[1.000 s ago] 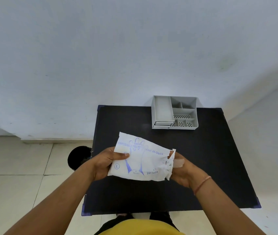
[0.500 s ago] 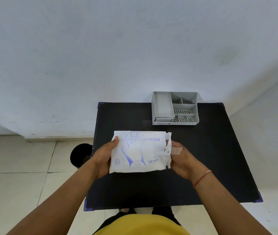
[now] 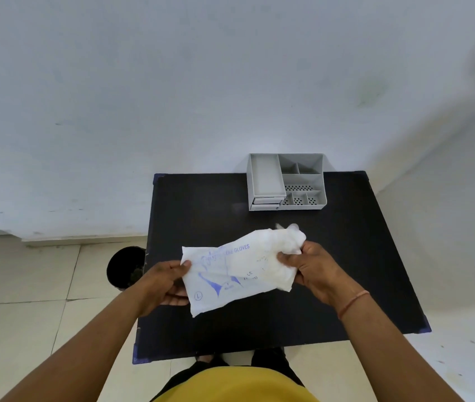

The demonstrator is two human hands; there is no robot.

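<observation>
A white plastic packet of gloves (image 3: 239, 268) with blue print is held above the black table (image 3: 201, 204), tilted so its right end is higher. My left hand (image 3: 163, 281) grips its lower left end, thumb on top and fingers underneath. My right hand (image 3: 311, 266) pinches the crumpled upper right end, where thin white material bunches out past the fingers.
A grey compartment organiser (image 3: 285, 182) with a small drawer stands at the table's far edge against the white wall. A black round bin (image 3: 126, 266) sits on the tiled floor left of the table. The table's near edge is close to my body.
The packet has tilted, its right end rising and its left end dropping. My right hand has shifted up to the packet's right end, which now looks crumpled and bunched.
</observation>
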